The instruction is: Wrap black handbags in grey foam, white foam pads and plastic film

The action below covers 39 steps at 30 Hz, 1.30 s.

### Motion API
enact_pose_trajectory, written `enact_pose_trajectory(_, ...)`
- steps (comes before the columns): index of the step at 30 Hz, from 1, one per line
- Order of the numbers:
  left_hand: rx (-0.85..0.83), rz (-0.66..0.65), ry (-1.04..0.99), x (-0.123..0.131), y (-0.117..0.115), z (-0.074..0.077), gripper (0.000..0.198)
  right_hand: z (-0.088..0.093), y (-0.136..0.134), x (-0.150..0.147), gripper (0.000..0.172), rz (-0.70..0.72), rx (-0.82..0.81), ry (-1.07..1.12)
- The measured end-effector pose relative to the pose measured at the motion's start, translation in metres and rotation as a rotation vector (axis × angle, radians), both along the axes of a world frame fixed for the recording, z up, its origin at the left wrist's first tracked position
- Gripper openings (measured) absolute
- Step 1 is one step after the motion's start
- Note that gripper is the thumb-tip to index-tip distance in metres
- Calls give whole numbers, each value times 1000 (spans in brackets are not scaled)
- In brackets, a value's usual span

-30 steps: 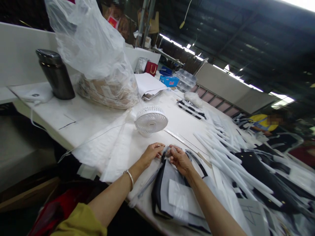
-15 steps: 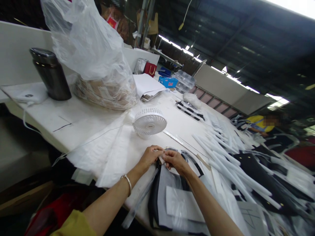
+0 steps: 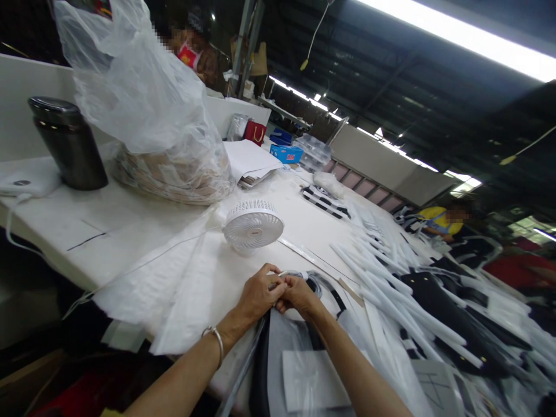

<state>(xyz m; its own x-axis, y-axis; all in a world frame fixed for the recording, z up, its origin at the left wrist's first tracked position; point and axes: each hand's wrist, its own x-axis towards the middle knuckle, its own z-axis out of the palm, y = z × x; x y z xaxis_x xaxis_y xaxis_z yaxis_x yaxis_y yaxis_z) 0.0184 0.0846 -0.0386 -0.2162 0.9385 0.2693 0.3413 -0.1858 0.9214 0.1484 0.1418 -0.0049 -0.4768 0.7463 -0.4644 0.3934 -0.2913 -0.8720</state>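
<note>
My left hand (image 3: 259, 294) and my right hand (image 3: 297, 296) meet at the top end of a grey and black bag-like piece (image 3: 277, 347). Fingers of both hands are pinched together, and whatever lies between them is mostly hidden. A white rectangle (image 3: 310, 379) under clear plastic lies on the grey piece, between my forearms. Left of it, a long plastic-wrapped strap (image 3: 243, 373) slants down over the table edge. Just behind my right hand is a curved grey and black band (image 3: 315, 282).
A white fan (image 3: 252, 230) stands beyond my hands. At left are a dark flask (image 3: 72, 147) and a large plastic bag (image 3: 143, 87) of brown pieces. White-wrapped tubes (image 3: 403, 301) and black panels (image 3: 452, 315) cover the right side. A co-worker in yellow (image 3: 438, 220) sits further off.
The view has shifted, so the table appears further left and slightly lower. My hands have drawn closer together, and the small pale piece seen between my fingers before is now covered.
</note>
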Motion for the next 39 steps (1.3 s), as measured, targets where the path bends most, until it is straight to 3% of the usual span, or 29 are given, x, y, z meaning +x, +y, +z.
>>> enact_pose_trajectory(8, 49, 108, 179, 3, -12, 9, 17, -1, -10, -3, 24, -132, 126, -37)
enact_pose_trajectory(15, -130, 107, -104, -6, -4, 7, 18, -7, -14, -3, 33, -230, 245, -25)
enact_pose_trajectory(21, -255, 8, -177, -16, 3, 0, 21, -8, -20, -3, 31, -255, 332, 13)
enact_pose_trajectory(25, -227, 107, -204, -22, 6, -3, 19, -5, -22, 2, 20, -183, 527, -72)
enact_pose_trajectory(29, -173, 241, -270, -27, 6, -1, 19, 1, -21, 11, 11, 40, 811, -154)
enact_pose_trajectory(32, -104, 282, -362, -28, 3, 5, 22, 8, -21, 20, 15, 194, 848, -191)
enact_pose_trajectory(35, -71, 184, -482, -29, 1, 10, 37, 18, -22, 32, 24, 212, 801, -228)
enact_pose_trajectory(39, -136, -77, -589, -31, -1, 12, 51, 36, -28, 57, 29, 180, 780, -305)
